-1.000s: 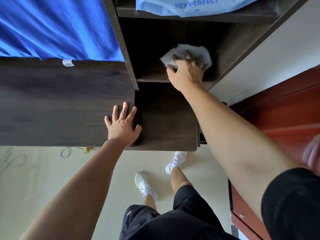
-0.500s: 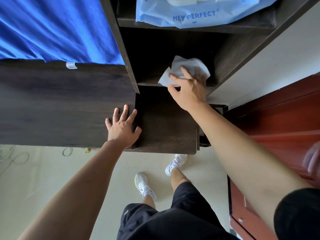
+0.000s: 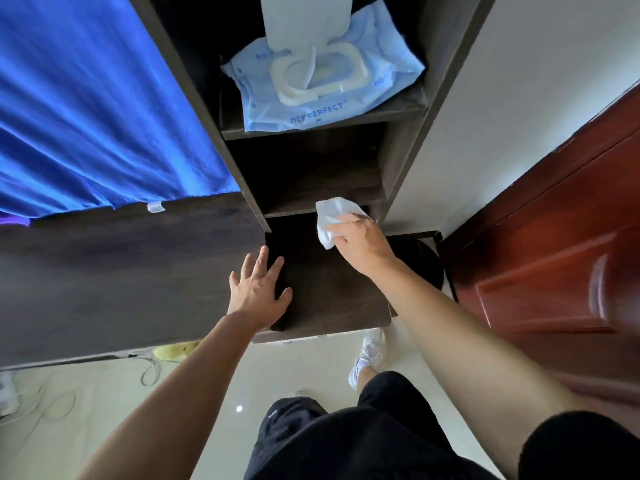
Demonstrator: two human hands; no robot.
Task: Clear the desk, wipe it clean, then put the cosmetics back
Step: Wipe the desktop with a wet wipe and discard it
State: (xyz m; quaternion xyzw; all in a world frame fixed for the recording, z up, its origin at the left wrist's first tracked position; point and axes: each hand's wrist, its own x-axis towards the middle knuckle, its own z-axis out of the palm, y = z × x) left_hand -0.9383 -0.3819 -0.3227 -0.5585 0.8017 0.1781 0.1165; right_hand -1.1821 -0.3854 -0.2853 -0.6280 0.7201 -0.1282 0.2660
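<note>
The right hand (image 3: pixel 360 245) pinches a white wipe (image 3: pixel 332 220) at the low shelf's (image 3: pixel 294 207) edge; the left hand (image 3: pixel 258 289) lies spread flat on the table (image 3: pixel 121 271). The loosely pinched wipe may slip and fall below that shelf.

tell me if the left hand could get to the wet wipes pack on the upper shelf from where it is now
Probably yes: the left hand is empty and flat on the desk, and the wet wipes pack lies at the open shelf front, nothing between.

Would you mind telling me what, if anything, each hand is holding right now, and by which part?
The right hand pinches a crumpled white wipe by its near edge. The left hand holds nothing; it rests flat on the dark desk.
</note>
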